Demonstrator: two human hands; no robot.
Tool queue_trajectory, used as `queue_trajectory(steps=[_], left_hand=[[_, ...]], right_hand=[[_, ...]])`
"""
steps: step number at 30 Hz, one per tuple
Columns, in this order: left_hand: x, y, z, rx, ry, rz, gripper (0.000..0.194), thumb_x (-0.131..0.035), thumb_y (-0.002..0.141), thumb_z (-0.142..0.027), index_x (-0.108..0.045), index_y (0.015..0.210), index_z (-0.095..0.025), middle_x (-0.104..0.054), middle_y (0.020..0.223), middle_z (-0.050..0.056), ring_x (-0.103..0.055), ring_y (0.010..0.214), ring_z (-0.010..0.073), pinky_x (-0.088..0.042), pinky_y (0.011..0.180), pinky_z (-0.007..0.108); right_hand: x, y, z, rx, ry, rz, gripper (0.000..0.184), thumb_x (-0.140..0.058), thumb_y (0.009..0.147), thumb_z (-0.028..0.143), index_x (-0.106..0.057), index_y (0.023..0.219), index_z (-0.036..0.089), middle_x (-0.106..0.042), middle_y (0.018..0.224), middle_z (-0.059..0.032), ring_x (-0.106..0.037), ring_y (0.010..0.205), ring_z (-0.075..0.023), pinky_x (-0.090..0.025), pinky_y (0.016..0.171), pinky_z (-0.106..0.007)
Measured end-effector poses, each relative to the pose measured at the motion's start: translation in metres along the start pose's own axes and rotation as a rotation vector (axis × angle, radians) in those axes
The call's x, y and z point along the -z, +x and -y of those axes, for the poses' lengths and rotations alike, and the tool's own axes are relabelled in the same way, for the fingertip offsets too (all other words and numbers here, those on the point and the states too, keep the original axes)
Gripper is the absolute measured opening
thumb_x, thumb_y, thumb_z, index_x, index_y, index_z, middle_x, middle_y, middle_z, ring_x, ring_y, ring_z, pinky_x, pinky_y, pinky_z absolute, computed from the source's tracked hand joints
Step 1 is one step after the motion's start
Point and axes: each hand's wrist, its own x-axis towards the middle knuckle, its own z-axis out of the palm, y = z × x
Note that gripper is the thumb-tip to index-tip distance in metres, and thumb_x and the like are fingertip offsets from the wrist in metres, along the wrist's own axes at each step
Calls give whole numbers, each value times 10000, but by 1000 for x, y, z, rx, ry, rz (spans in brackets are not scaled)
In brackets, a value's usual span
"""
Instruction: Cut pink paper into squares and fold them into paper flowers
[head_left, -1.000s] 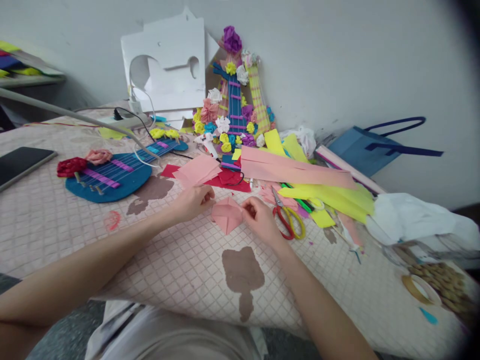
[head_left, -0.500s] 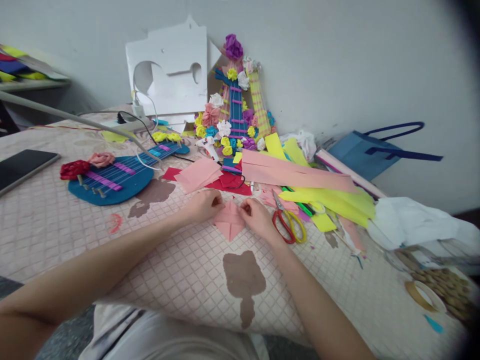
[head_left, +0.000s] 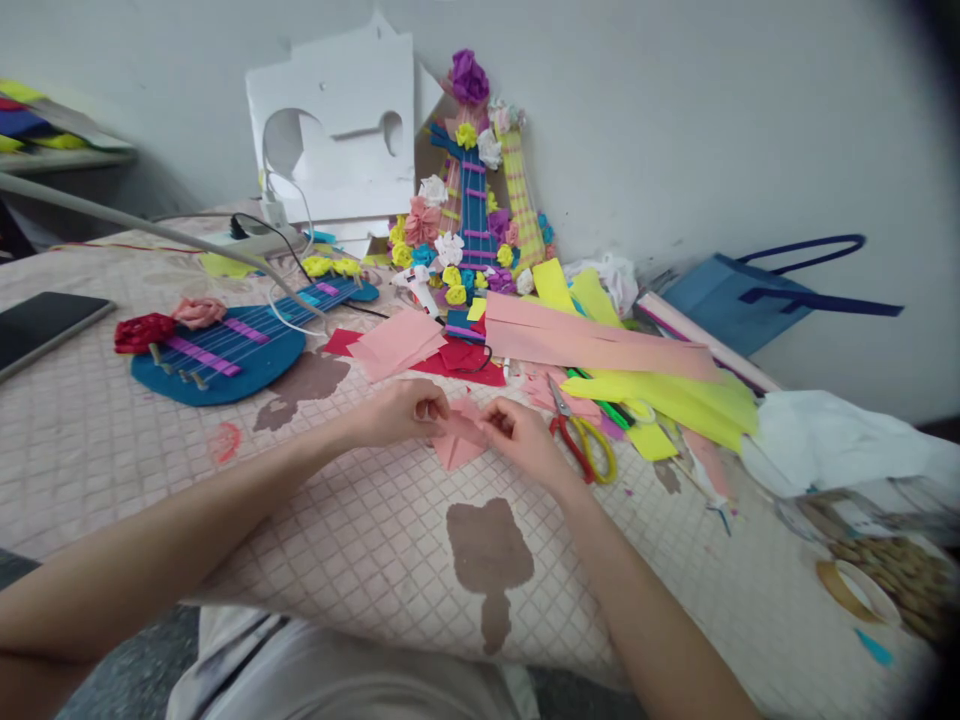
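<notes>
A creased piece of pink paper (head_left: 457, 446) is held between my two hands, one corner pointing toward me. My left hand (head_left: 406, 411) pinches its left edge with thumb and forefinger. On the opposite edge, my right hand (head_left: 516, 432) grips the paper in its fingertips. Just beyond the hands lie a stack of pink paper squares (head_left: 396, 345) and some red paper (head_left: 461, 362). Scissors with red and yellow handles (head_left: 583, 446) rest to the right of my right hand.
At left lie a blue cardboard guitar (head_left: 225, 358) with paper roses and a phone (head_left: 52, 328). A glue gun (head_left: 417, 288) sits before flower-covered guitars (head_left: 474, 215) against the wall. Pink strips (head_left: 592, 335), yellow paper (head_left: 675, 402), a blue bag (head_left: 742, 300) and a tape roll (head_left: 855, 592) are at right.
The paper's near corner has shifted slightly left and away from me, and its sheet looks more folded at the top. Both hands keep their hold. The view has tilted a little.
</notes>
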Motion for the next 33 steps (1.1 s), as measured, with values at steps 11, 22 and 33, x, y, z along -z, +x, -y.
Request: queue_trajectory(steps=[11,22,33], left_hand=[[-17,-2,-7,-15,94,23,63,-553,664,-90,-591,686,-134,-515,709,6,-472,614,100,-347,546,207],[-24,-3,-5,-39,131,-10,80,-516,697,-109,-578,677,-155,-520,683,-1,-474,628,111,-339,567,212],[-30,-4,-4,-2,170,-46,66,-523,684,-114,-574,692,-156,-544,718,14,-500,668,130,-366,601,228]], right_hand=[[-15,-6,1,14,-174,84,53,-604,771,177,-553,761,188,-548,745,12,-496,672,-128,-350,612,-246],[-18,-10,9,-24,-248,54,49,-595,780,219,-562,814,207,-578,782,9,-528,695,-137,-353,626,-252],[-21,-10,9,-43,-300,52,29,-582,788,215,-572,814,205,-583,811,-4,-539,733,-150,-363,659,-269]])
